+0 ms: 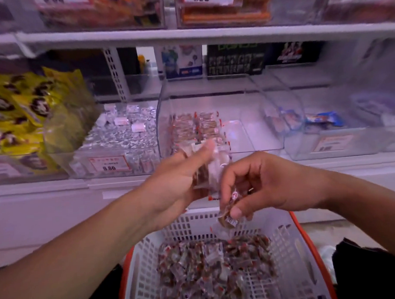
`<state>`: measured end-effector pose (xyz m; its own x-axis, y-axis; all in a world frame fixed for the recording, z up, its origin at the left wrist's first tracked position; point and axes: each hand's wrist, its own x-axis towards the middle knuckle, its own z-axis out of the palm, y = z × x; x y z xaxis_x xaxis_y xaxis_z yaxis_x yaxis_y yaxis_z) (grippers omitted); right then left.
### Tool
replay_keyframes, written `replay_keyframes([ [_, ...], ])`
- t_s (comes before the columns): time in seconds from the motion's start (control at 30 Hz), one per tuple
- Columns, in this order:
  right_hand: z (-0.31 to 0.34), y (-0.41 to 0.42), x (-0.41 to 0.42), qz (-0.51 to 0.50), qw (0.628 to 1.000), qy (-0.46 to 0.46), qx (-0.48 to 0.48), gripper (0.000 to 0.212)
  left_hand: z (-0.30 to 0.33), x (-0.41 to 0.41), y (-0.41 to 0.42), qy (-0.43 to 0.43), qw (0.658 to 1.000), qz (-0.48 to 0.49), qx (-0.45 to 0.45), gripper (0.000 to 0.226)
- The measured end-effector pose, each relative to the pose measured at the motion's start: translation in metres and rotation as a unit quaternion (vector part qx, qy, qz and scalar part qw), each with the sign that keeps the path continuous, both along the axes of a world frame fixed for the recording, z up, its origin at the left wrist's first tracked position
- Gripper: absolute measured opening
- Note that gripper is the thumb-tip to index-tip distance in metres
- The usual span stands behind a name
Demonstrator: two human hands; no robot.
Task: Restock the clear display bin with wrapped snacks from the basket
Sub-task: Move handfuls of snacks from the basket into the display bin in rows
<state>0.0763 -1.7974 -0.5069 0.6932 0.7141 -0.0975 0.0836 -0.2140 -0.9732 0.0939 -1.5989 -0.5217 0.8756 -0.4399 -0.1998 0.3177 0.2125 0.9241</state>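
A white plastic basket (288,254) with an orange rim sits low in front of me, its bottom covered with several clear-wrapped brown snacks (213,271). My left hand (171,188) holds a small stack of these wrapped snacks (207,172) just in front of the clear display bin (246,100). My right hand (263,187) pinches one wrapped snack (228,214) above the basket's far edge, close beside the left hand. Inside the bin, a short row of the same snacks (195,126) lies at the left; the bin's right part shows bare bottom.
Left of the bin stands a clear bin of silver-wrapped sweets (126,133) with a 0.80 price tag, and further left yellow packets (23,109). A bin with blue-wrapped items (322,121) is on the right. A shelf (208,36) with more bins runs overhead.
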Motion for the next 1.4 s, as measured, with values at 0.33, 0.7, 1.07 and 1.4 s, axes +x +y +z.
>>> replay_keyframes([
  [0.33, 0.040, -0.032, 0.033, -0.161, 0.986, -0.028, 0.030, 0.047, 0.014, 0.023, -0.014, -0.013, 0.998, 0.052, 0.031, 0.038],
  [0.7, 0.018, -0.015, 0.031, -0.213, 0.925, -0.298, -0.101, 0.064, 0.025, 0.019, -0.004, 0.060, 0.978, -0.198, -0.031, 0.054],
  [1.07, 0.008, -0.007, 0.019, -0.105, 0.913, -0.334, -0.209, 0.076, 0.015, 0.019, -0.009, -0.031, 0.979, -0.142, 0.142, 0.055],
  [1.4, 0.037, -0.002, 0.035, -0.166, 0.870, -0.382, -0.264, 0.031, 0.039, 0.042, -0.011, -0.137, 0.963, -0.101, 0.209, 0.048],
])
